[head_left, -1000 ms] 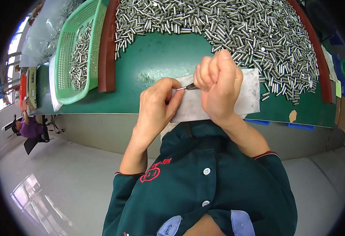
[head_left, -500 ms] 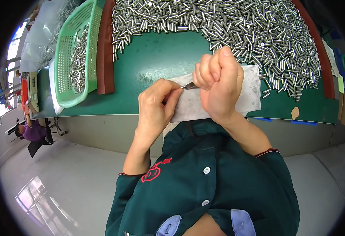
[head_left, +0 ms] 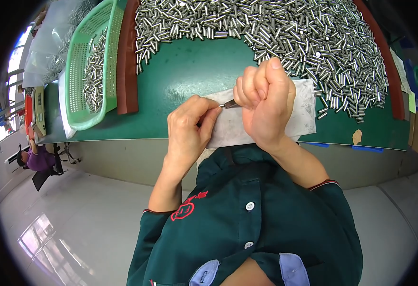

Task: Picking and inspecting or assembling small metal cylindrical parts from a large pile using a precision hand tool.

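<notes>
Head view: L hand [head_left: 186,125] pinches small thin silver metal piece [head_left: 222,106]; R hand [head_left: 267,100] fisted round dark slim tool [head_left: 231,103], mostly hidden.
Piece: over 10 o'clock end of grey-white flat sheet [head_left: 299,112], green counter [head_left: 194,64]; tool at its 3, contact unclear.
Shiny steel cylinders [head_left: 309,43]: heaped, sheet's 11–2 o'clock.
Risk: loose pinch/skewed push cd send tool into L hand or drop piece.

Bright. Window [head_left: 20,46] left of table [head_left: 194,62] blown out; glare on floor [head_left: 109,214] below table's left end; fisheye bows table edge, corners black.
</notes>
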### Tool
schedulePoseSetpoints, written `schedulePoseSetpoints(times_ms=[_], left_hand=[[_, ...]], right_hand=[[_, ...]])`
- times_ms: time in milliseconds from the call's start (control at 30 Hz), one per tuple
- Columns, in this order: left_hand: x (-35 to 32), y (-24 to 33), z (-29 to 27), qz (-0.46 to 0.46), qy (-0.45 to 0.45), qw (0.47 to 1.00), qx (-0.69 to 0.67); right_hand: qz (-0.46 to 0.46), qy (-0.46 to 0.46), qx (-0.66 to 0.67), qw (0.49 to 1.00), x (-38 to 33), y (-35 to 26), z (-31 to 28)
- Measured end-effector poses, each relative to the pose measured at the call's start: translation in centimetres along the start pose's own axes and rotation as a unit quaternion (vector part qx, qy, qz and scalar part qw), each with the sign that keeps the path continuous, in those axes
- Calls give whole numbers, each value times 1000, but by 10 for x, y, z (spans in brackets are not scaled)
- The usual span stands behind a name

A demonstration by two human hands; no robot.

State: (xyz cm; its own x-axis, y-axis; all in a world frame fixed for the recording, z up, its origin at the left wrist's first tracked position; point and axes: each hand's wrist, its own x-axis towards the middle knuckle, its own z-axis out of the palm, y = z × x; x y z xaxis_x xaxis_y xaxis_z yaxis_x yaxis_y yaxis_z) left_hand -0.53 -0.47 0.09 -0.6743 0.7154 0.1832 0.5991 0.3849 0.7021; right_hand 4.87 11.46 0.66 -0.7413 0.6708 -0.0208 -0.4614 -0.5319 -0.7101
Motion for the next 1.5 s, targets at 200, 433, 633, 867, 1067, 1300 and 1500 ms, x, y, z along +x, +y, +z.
schedulePoseSetpoints(times_ms=[200, 433, 633, 867, 1067, 1300, 1500], left_hand=[[2, 0, -1, 1, -2, 1000, -1], [0, 1, -5, -3, -5, 1000, 5], [0, 3, -17, -127, -25, 967, -217], [24, -16, -30, -220, -79, 728, -645], [76, -27, -27, -207, 4, 904, -373], [106, -35, -6, -37, 77, 992, 95], [96, -35, -6, -7, 61, 995, 81]], right_hand=[[3, 2, 7, 1000, 1, -1, 0], [2, 10, 30, 1000, 0, -2, 4], [-5, 2, 33, 999, -2, -3, 0], [-9, -7, 60, 998, 0, -3, 0], [-1, -8, 54, 999, 0, -3, 0], [15, 0, 51, 999, -2, -2, 0], [15, -8, 43, 999, 0, -4, 2]])
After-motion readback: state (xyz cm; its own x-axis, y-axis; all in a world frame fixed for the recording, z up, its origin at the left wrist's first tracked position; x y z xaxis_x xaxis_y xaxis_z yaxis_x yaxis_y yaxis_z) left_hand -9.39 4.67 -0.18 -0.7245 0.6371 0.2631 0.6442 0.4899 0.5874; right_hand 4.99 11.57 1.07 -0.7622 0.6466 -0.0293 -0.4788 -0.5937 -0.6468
